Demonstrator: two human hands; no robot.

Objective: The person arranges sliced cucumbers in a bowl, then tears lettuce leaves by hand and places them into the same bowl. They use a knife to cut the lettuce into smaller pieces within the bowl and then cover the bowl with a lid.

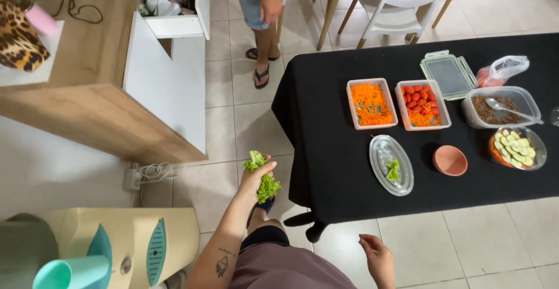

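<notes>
Green lettuce (pixel 263 175) sits gripped in the left hand (pixel 256 178).

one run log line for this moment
left hand: holds lettuce over floor | right hand: empty, open | oval tray: one lettuce bit, on black table

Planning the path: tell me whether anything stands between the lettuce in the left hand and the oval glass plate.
Nothing visible does. The left hand holds the lettuce over the floor, left of the table; only bare black cloth lies before the plate.
</notes>
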